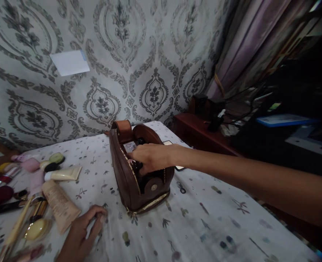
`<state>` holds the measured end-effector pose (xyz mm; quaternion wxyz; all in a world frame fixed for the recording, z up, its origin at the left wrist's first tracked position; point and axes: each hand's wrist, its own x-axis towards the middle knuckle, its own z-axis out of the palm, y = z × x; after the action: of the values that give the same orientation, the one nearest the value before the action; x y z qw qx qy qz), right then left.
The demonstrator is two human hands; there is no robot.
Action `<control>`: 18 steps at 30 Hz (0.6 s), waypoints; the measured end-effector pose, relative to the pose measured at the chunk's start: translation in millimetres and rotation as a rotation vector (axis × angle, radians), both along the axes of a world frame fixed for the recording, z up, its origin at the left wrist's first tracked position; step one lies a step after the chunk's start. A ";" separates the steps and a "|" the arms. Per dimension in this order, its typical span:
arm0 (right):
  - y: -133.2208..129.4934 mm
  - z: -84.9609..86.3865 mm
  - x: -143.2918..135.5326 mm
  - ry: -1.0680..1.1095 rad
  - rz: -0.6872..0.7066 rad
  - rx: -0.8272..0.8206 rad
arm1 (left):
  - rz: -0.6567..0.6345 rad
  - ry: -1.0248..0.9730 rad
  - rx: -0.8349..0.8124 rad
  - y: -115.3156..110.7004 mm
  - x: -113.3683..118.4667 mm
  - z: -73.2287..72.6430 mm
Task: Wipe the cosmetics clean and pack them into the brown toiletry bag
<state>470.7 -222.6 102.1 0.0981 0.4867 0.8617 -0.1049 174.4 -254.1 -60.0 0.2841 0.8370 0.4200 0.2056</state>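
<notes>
Reaching into open brown pouch (133, 178), right hand (150, 157) curls over dark items inside; actual grasp not discernible. Left hand (81, 231) rests empty, fingers loose, left of pouch. Cosmetics (40, 189) remain unpacked farther left.

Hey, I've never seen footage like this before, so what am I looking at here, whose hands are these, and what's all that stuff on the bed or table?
This is one picture from a camera worn on a person's head, looking down at their own two bare hands; no machine is involved. The right hand reaches into the open top of a brown zip-up pouch standing on a white patterned cloth. Whether it grips anything inside is hidden. The left hand rests on the cloth, holding nothing visible. Beside it lie cosmetics: a beige tube, a cream tube, and small pots, brushes and sticks. Behind is patterned wallpaper.
</notes>
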 end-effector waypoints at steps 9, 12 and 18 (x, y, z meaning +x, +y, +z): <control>-24.4 27.2 16.3 0.425 -0.306 0.474 | 0.019 -0.036 -0.011 -3.5 4.8 -2.4; -49.7 20.0 8.5 0.585 -0.259 0.484 | 0.033 -0.061 -0.014 -6.6 11.6 8.2; -118.3 -8.3 -31.2 0.670 0.038 0.200 | 0.061 -0.098 -0.060 -10.8 17.0 22.0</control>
<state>439.4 -340.9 93.8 -0.2364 0.4162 0.8609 -0.1721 191.4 -264.9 -38.1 0.3229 0.8039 0.4368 0.2423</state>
